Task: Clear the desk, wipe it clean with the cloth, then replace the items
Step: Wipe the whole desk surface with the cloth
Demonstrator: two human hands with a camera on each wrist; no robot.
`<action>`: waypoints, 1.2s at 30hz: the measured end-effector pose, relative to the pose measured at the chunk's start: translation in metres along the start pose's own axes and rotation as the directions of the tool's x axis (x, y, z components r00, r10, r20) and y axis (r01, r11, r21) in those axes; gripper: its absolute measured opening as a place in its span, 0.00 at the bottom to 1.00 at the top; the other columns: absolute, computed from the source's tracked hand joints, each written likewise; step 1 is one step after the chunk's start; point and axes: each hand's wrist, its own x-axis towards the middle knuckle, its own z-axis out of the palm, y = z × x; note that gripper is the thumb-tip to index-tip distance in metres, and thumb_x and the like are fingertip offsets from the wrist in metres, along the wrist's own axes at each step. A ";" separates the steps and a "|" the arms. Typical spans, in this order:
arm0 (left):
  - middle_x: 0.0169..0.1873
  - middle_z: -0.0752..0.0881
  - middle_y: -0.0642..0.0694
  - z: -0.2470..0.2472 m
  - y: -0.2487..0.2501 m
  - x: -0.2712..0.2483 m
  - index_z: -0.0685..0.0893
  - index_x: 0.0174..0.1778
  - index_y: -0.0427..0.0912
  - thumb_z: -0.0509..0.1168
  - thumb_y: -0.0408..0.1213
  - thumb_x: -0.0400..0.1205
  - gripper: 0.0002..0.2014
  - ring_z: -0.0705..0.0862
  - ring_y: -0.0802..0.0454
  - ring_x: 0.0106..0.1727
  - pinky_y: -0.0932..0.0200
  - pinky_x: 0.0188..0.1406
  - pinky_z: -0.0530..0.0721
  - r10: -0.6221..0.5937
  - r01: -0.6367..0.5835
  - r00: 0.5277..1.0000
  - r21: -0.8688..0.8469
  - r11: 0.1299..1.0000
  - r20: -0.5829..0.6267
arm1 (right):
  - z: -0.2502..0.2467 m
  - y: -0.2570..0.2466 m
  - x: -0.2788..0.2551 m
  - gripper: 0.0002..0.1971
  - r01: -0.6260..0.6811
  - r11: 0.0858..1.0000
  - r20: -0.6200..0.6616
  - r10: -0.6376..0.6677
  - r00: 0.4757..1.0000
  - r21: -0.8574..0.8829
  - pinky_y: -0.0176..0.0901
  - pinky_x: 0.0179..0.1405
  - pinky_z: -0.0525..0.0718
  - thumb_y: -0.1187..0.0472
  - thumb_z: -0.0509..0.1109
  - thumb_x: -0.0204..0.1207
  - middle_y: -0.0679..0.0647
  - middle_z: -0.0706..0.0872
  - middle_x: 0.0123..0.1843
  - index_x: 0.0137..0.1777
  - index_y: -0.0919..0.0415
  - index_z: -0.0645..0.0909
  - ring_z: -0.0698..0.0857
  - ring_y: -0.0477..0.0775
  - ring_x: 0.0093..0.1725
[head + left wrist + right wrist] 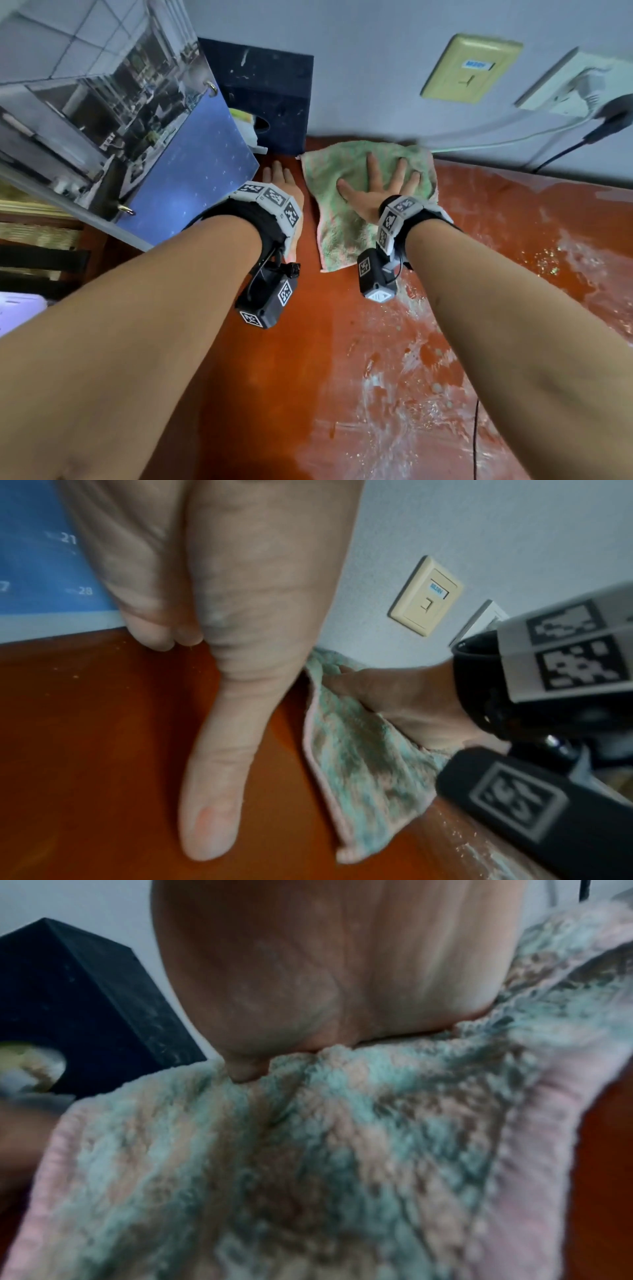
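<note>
Right hand (380,186): flat, fingers spread and straight, palm pressing down on the cloth (346,233). The cloth lies spread on the red-brown tabletop (308,359) under that hand, its far edge against the wall. Left hand (284,185): flat on the bare tabletop, fingers straight, just beside the cloth's edge, holding nothing. Beyond the left hand's fingertips stands a dark box (270,99); outward of that hand leans a blue calendar (178,178). Whitish streaks mark the tabletop outward of the right forearm.
</note>
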 end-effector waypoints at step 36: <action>0.82 0.50 0.33 -0.006 0.003 0.004 0.53 0.81 0.29 0.64 0.33 0.83 0.35 0.53 0.35 0.82 0.42 0.80 0.54 -0.038 0.037 0.999 0.063 0.997 0.003 | -0.008 0.010 -0.035 0.64 0.015 0.999 0.098 -0.011 0.995 -0.036 0.72 0.77 0.29 0.12 0.60 0.50 0.53 0.20 0.82 0.82 0.33 0.32 0.21 0.68 0.79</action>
